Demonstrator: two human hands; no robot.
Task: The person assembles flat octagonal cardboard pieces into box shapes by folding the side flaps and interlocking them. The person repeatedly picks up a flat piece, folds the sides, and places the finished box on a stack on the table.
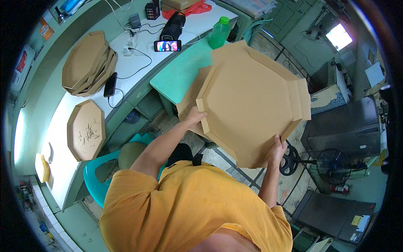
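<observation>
An octagonal cardboard pizza box [252,96] is tilted in front of me, its inner face toward me. Its left wall stands folded up, while the far right side shows creased flaps spread outward. My left hand [195,116] is closed on the left wall near its lower corner. At the near right edge, my right hand [277,150] grips the cardboard, thumb on the inner side and the other fingers mostly hidden. Another piece of cardboard [189,93] shows behind the box's left side, partly covered by it.
A green stool-like table [178,77] holds a green bottle [219,33]. On the white counter are stacked octagonal boxes [86,61], a cardboard tray [86,132] with small scraps, a phone [110,85] and a lit phone [167,45]. A black fan [333,166] stands at right.
</observation>
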